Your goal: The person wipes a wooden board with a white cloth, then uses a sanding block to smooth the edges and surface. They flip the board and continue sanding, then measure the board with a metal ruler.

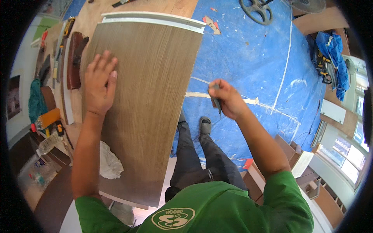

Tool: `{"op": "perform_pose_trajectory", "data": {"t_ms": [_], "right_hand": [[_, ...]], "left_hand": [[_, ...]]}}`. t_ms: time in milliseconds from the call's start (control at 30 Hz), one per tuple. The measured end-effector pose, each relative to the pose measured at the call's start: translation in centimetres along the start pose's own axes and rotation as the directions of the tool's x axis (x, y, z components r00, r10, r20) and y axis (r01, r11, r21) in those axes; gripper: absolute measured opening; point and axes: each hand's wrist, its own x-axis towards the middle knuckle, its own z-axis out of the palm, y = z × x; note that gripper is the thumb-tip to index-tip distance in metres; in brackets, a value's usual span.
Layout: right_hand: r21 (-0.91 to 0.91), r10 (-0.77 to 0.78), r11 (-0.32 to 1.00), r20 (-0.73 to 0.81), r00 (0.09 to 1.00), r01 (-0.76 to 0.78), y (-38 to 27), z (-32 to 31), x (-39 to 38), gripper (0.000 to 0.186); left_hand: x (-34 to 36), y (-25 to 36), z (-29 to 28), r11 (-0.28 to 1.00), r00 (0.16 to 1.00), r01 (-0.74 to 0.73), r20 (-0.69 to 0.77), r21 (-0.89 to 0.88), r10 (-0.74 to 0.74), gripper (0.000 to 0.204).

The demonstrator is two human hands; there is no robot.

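Lying lengthwise before a person in a green shirt (pixel 217 202), a brown wood-grain board (pixel 143 97) rests over a plywood surface (pixel 171 6). The left hand (pixel 101 83) lies palm down on the board near its left edge, fingers slightly spread and gripping nothing, apparently to steady it. The right hand (pixel 228 99) is off the board's right side, fingers curled tightly around a thin grey tool (pixel 218 105) pointing downward, perhaps held there to keep it off the board's face; its exact kind is unclear. A white strip (pixel 155 19) runs along the far end, and a crumpled white cloth (pixel 110 161) lies by the left forearm. Brushes (pixel 57 64) sit at left, a blue sheet (pixel 244 54) covers the floor, and windows (pixel 345 155) stand at right.
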Motion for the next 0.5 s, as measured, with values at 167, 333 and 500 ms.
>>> {"op": "perform_pose_trajectory", "data": {"t_ms": [167,333,500], "right_hand": [[-0.06,0.132,0.987,-0.224,0.966,-0.148,8.8,-4.9,-7.3,0.038],[-0.09,0.294,0.941,-0.267,0.918,-0.327,12.3,-8.6,-12.7,0.046],[-0.24,0.212,0.926,-0.301,0.93,-0.29,13.0,-9.5,-15.6,0.049]], "left_hand": [[2.6,7.3,-0.1,0.958,0.953,-0.208,0.181,-0.2,0.245,0.062],[8.0,16.5,2.2,0.971,0.966,-0.175,0.163,-0.162,0.202,0.076],[11.8,18.4,3.6,0.994,0.977,-0.107,0.187,0.006,0.104,0.072]]}}
